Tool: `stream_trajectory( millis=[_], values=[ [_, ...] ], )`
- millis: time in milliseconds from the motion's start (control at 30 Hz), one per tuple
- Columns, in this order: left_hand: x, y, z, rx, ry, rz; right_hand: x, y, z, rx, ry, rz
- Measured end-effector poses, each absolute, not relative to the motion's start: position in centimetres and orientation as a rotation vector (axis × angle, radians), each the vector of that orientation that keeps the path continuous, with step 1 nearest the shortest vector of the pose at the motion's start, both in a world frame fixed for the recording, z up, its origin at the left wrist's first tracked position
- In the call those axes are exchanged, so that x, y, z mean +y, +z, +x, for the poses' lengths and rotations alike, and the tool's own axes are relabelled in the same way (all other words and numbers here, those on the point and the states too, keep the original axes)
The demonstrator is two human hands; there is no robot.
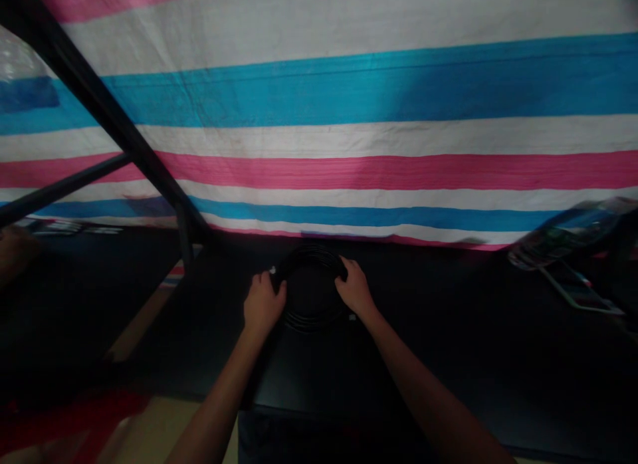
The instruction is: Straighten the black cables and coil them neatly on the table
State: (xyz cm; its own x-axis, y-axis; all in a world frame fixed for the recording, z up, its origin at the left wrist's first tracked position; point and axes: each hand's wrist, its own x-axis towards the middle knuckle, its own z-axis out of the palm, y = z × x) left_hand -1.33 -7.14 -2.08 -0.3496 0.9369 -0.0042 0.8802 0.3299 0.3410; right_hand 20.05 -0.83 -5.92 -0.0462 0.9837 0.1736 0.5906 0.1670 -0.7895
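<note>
A coiled black cable (310,322) lies as a ring on the dark table (309,377), in the lower middle of the head view. My left hand (264,303) grips the ring's left side, with its thumb over the coil. On the opposite side, my right hand (355,288) has its fingers wrapped round the coil. A small white piece shows just above my left hand, and a small pale piece sits below my right hand.
Striped sheeting (349,171) hangs behind the table. A dark metal frame (134,141) slants down at the left. Another person's hand (14,251) is at the far left edge. To the right are a plastic bottle (563,234) and a phone-like object (581,290).
</note>
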Motion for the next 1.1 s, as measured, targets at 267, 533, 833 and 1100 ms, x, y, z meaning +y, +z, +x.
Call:
stream_trajectory(
  millis=[267, 533, 833, 1100],
  values=[
    [-7.0, -2.9, 3.5, 2.077, 0.595, 1.720, -1.5, -7.4, 28.3, -1.631, 0.580, -1.516],
    [-6.5, -3.4, 8.8, 1.822, 0.781, 1.738, -2.0, -7.8, 35.5, -1.540, 0.521, -1.550],
    [-5.5, -3.6, 9.2, 1.582, 0.832, 1.742, -0.7, -7.5, 38.4, -1.488, 0.485, -1.624],
    [-4.5, -4.0, 11.0, 1.372, 0.829, 1.720, 0.3, -7.4, 41.6, -1.529, 0.375, -1.691]
  ],
)
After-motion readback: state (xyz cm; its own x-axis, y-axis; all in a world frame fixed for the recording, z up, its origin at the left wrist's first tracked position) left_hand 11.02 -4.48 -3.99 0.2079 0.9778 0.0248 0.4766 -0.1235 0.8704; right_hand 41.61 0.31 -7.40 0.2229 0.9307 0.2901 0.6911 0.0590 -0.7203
